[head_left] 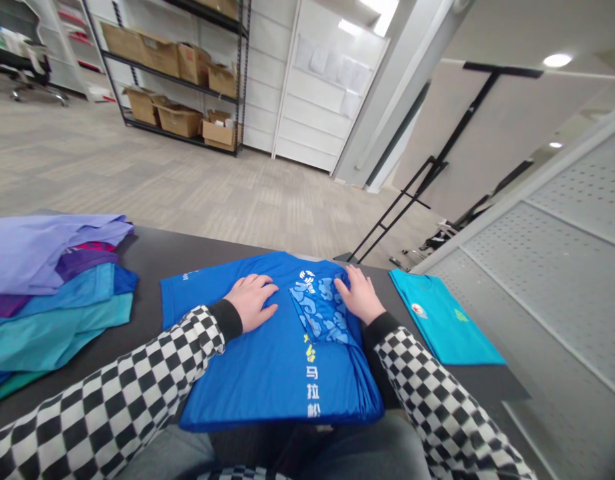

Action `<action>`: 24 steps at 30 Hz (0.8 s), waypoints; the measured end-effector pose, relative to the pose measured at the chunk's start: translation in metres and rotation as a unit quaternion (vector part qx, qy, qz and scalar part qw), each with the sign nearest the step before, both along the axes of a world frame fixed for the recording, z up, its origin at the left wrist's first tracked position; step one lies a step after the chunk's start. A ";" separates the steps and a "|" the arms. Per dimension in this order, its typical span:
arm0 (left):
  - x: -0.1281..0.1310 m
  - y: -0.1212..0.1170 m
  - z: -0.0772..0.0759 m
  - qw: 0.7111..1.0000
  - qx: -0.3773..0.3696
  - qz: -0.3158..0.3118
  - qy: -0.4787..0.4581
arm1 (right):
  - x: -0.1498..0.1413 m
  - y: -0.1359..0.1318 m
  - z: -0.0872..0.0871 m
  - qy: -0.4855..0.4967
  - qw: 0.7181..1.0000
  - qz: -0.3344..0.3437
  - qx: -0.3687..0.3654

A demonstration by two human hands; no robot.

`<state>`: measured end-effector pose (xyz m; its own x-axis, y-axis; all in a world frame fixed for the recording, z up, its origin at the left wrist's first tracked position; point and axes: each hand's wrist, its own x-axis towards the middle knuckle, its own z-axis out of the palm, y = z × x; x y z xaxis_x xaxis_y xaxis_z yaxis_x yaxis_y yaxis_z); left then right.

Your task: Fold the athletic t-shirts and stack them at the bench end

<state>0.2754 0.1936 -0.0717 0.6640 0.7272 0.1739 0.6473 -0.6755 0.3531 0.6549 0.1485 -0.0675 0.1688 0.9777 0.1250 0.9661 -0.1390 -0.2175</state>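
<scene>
Where your hands lay: both rested on the blue T-shirt [282, 380], which sat folded on the dark table [187, 250] directly in front of you, its white lettering running toward you.

Left hand [250, 301]: open and flat, palm down on plain blue cloth, fingers close together, gripping nothing.

Right hand [355, 295]: open too, fingers slightly spread, lying at the edge of the pale cloud-patterned panel [320, 310] near the shirt's far side, with no pinch that could be seen.

Handling: your flat palms spread the pressure evenly, which suited smooth cloth. The pleats [363, 387] bunched at the shirt's near right corner were the one rough spot, and a flat outward stroke would have served them better than a pinch.

Sleeves: black-and-white checked sleeves [112, 380] with black cuffs ran back toward you on both sides of the shirt.

Left of the shirt: a loose pile of shirts [52, 300], lilac on top, sat just beside it.

Right of the shirt: a folded teal T-shirt [440, 320] lay near your right hand, not touching it.

Beyond the table: metal shelves [177, 80] held cardboard boxes [160, 57] across a carpeted floor [187, 180].
</scene>
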 end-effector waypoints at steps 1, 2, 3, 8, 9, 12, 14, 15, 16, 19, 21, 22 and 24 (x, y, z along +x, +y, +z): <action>0.000 0.000 -0.001 1.000 -0.001 0.003 0.003 | -0.012 -0.005 -0.003 0.008 1.000 0.014 -0.018; -0.001 0.001 -0.001 1.000 -0.005 0.005 0.010 | -0.022 -0.009 -0.006 0.013 0.999 0.023 -0.044; -0.002 0.001 -0.002 1.000 -0.010 0.006 0.021 | -0.030 -0.013 -0.009 0.016 0.997 0.028 -0.068; -0.009 0.004 -0.003 0.996 -0.048 0.020 0.076 | -0.029 -0.019 -0.010 -0.010 0.993 0.035 -0.110; -0.010 0.005 -0.003 0.995 -0.053 0.025 0.082 | -0.024 -0.018 -0.009 -0.016 0.993 0.035 -0.111; -0.010 0.005 -0.003 0.993 -0.059 0.028 0.097 | -0.011 -0.015 -0.007 -0.026 0.992 0.031 -0.118; -0.009 0.004 -0.002 0.992 -0.060 0.029 0.106 | -0.005 -0.014 -0.007 -0.027 0.992 0.034 -0.122; -0.009 0.004 -0.001 0.992 -0.061 0.030 0.110 | -0.002 -0.014 -0.007 -0.027 0.991 0.036 -0.123; -0.009 0.004 0.000 0.991 -0.061 0.029 0.113 | 0.000 -0.014 -0.008 -0.030 0.991 0.038 -0.124; -0.008 0.002 0.003 0.990 -0.065 0.029 0.124 | 0.007 -0.016 -0.009 -0.042 0.991 0.024 -0.126; -0.008 0.002 0.004 0.989 -0.065 0.032 0.128 | 0.013 -0.017 -0.010 -0.047 0.991 0.006 -0.128; -0.008 0.002 0.004 0.989 -0.065 0.033 0.129 | 0.016 -0.018 -0.010 -0.047 0.990 -0.003 -0.131; -0.008 0.002 0.003 0.989 -0.065 0.034 0.128 | 0.021 -0.020 -0.010 -0.046 0.990 -0.017 -0.135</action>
